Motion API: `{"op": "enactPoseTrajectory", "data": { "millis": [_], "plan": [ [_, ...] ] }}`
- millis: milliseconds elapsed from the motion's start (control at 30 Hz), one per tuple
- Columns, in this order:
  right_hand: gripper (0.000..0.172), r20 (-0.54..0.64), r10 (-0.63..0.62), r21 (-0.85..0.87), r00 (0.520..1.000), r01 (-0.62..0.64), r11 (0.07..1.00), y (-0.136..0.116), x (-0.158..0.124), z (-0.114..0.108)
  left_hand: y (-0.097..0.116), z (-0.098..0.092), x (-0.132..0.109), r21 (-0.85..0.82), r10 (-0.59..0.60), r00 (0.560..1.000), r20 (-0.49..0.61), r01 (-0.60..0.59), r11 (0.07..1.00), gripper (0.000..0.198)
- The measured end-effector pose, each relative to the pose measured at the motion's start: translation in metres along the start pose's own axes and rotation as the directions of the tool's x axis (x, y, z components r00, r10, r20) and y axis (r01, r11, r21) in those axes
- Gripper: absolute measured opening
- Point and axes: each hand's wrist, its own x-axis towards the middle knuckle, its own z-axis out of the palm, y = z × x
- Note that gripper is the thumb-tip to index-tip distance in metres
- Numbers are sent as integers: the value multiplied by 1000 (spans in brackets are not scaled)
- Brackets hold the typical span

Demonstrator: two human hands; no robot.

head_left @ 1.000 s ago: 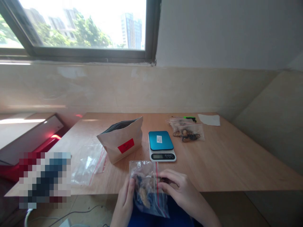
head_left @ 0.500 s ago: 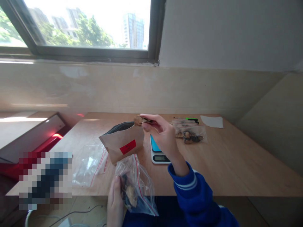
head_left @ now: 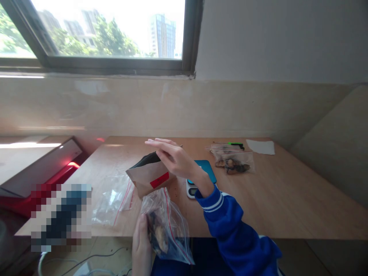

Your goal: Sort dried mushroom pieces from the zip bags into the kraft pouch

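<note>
Clear plastic zip bag (head_left: 169, 227) with a red line along its right side hangs past the near edge of the pale wooden tabletop (head_left: 273, 195), above the person's lap. Lumpy brown and black dried pieces (head_left: 161, 238) show inside it. If it tips down to the right, where the zip side is, the pieces could slide out and drop; how wide the mouth gapes is hard to tell. Only the left hand (head_left: 141, 239) keeps it up, pinching the left side, so a loose pinch could let it slip too.

Farther off, the tan paper bag with a red label and dark lining (head_left: 148, 178) stands up but looks light. A bump from the right hand (head_left: 177, 158) could knock it over.

That hand is by the right side of the paper bag's mouth, its fingers stretched long and pointing left, not curled around anything that can be seen. Whether it touches the rim cannot be told. Its wrist bends out of a blue sleeve with white stripes (head_left: 227, 214) and hides part of the blue and white scale (head_left: 209, 170), which a low arm could nudge.
</note>
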Motion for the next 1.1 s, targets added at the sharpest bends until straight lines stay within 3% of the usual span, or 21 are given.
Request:
{"op": "enactPoseTrajectory", "data": {
  "millis": [67,167,267,333,433,500,633,700,833,933,1000,1100],
  "plan": [
    [42,16,5,-22,1000,-5,1000,0,3,0,-4,2,-1,4,20,999,-47,-20,1000,46],
    [44,9,17,-8,1000,-17,1000,-2,3,-2,-8,2,-1,-12,65,998,-21,-65,998,44],
    [40,-104,66,44,992,-61,997,-11,-14,-8,-1,2,-1,-41,51,998,40,-50,998,48],
    [35,-206,158,111,966,-137,984,-21,-35,-11,7,3,-1,-56,27,999,30,-25,998,52],
    [31,-340,318,198,885,-263,944,-34,-62,-8,16,8,0,-53,20,997,-75,-24,998,58],
    [31,-382,324,138,865,-293,946,-38,-67,-1,19,11,0,-43,44,995,-84,-48,998,60],
    [33,-289,235,-109,928,-275,955,-29,-46,15,21,10,0,-34,82,997,-14,-82,996,58],
    [32,-242,229,-203,943,-280,938,-21,-34,21,20,7,-1,-20,66,997,-45,-67,998,55],
    [34,-211,216,-255,953,-267,930,-13,-26,26,19,-2,-4,-4,66,995,-76,-67,998,50],
    [32,-291,230,-131,929,-277,952,-25,-35,20,19,-6,-4,27,115,988,-103,-113,993,47],
    [31,-332,280,56,901,-278,959,-41,-48,11,20,-6,-4,45,122,979,-161,-116,992,47],
    [22,-213,394,387,894,-293,874,-67,-76,2,23,-2,-2,-24,113,983,-141,-118,993,50]
  ]
}}
